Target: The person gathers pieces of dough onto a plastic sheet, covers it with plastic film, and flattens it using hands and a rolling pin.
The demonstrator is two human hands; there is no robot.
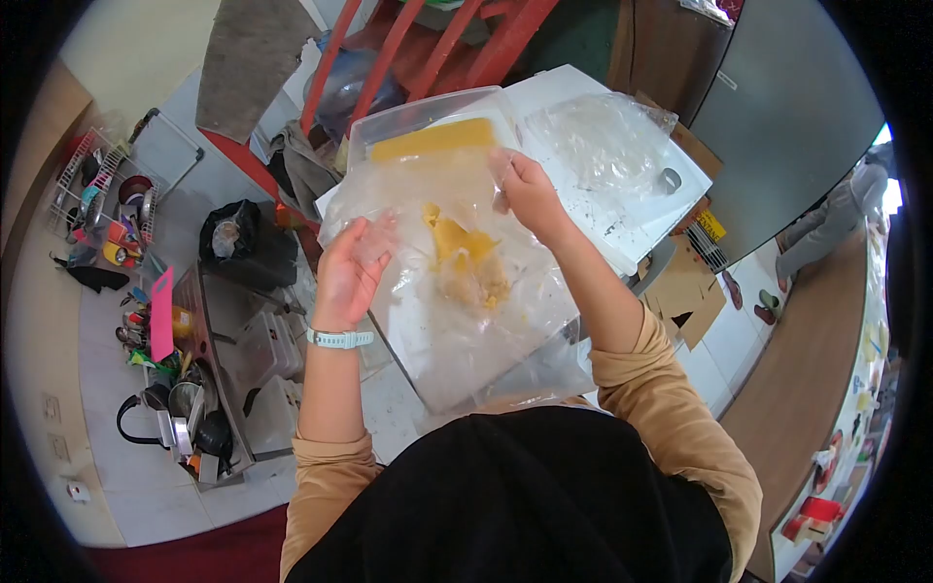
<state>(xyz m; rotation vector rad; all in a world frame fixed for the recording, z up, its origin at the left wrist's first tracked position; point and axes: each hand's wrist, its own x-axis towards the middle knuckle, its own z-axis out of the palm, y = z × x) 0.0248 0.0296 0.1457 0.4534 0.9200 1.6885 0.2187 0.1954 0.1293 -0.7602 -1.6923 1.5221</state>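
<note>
A clear plastic sheet spreads over the white table in front of me. On or under it lies a crumbly yellow mass that looks like dough; which side of the film it is on I cannot tell. My left hand, with a light watch at the wrist, has its fingers curled on the sheet's left edge. At the upper right edge, my right hand pinches the same sheet. Just beyond stands a clear plastic container with a smooth yellow slab in it.
More crumpled clear plastic lies on the white table at the right. A black-lined bin stands to the left, beside a counter with pots and utensils. Red stair rails rise behind the table. Another person's legs show at far right.
</note>
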